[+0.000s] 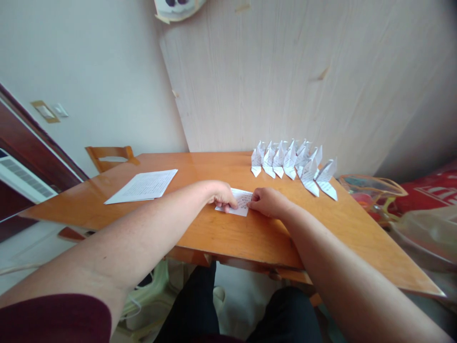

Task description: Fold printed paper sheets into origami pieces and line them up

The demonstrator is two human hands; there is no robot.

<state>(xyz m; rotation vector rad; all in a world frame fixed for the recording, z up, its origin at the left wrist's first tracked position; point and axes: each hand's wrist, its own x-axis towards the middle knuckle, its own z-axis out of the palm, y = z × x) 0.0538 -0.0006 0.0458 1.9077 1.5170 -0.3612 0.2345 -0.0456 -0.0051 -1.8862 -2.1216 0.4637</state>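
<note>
A small folded sheet of printed paper [242, 202] lies on the wooden table in front of me. Over its left part is my left hand [222, 196], fingers curled and thumb pressed on the sheet. My right hand [266, 202] pinches the sheet's right edge between thumb and fingers. Part of the paper is hidden under both hands. Behind and to the right stand several folded paper figures [290, 159] with upright points, set close together in rows.
A stack of printed sheets [143, 186] rests on the table [214, 166] at the left. A wooden chair [109, 153] stands beyond the far left corner. Past the right edge are a transparent basin [424, 233] and a red bag [432, 193]. A pale panel [271, 81] rises behind the table.
</note>
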